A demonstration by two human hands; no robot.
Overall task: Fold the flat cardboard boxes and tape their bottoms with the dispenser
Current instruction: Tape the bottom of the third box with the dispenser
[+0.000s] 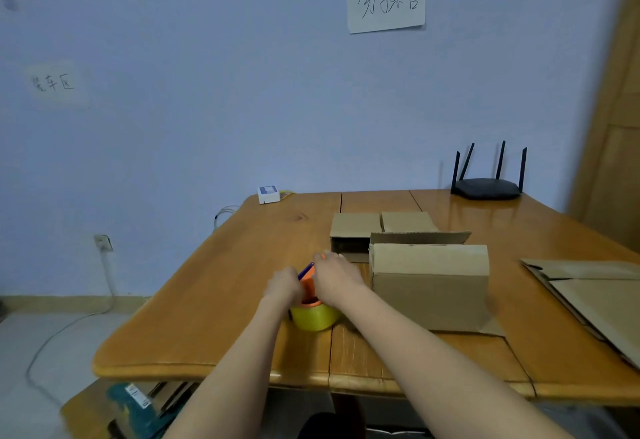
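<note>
While both hands (311,282) grip dispenser (313,310) (yellow roll), folded box (429,286) beside

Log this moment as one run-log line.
hands: left and right both on dispenser | box: folded, beside it | flats: waiting, right

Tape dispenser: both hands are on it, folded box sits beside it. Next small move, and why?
Probably lift the tape dispenser and carry it right, onto the folded box. Both the left hand and right hand already hold it on the table, and no tape strip shows on the box face turned up.
</note>
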